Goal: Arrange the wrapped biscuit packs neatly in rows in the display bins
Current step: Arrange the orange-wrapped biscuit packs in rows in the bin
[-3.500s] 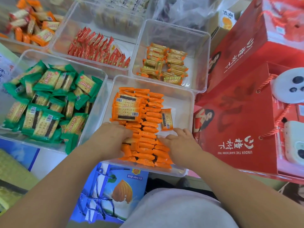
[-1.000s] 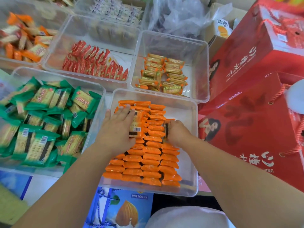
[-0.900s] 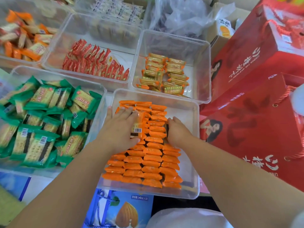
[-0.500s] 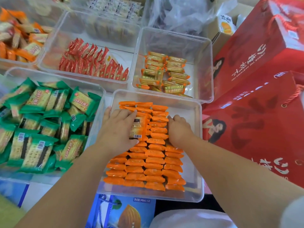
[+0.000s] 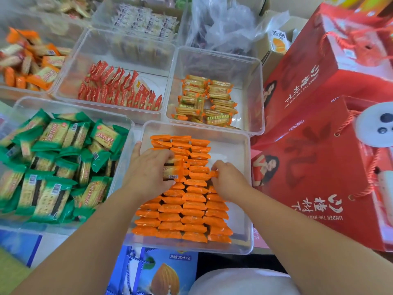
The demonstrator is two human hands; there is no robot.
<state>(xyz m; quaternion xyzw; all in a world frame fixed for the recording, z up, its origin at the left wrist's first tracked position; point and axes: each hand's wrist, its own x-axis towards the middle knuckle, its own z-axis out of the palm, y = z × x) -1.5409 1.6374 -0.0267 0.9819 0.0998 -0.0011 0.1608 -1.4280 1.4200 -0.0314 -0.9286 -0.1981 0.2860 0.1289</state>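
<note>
A clear plastic bin (image 5: 244,158) in front of me holds orange wrapped biscuit packs (image 5: 185,213) standing on edge in several rows. My left hand (image 5: 146,173) curls round a small stack of flat-lying orange packs (image 5: 172,170) at the left row's middle. My right hand (image 5: 228,179) pinches the end of one orange pack (image 5: 213,174) at the right row. The bin's far right corner shows bare white floor.
Left stands a bin (image 5: 70,107) of loose green packs (image 5: 53,162). Behind are bins of red packs (image 5: 119,88), yellow-orange packs (image 5: 206,101) and mixed orange packs (image 5: 27,60). Red gift boxes (image 5: 323,145) crowd the right side. A blue almond-drink box (image 5: 157,271) lies at the near edge.
My right hand has shifted right and now pinches a single pack at the right row. My left hand still holds the flat stack, fingers curled tighter. The camera has tilted slightly.
</note>
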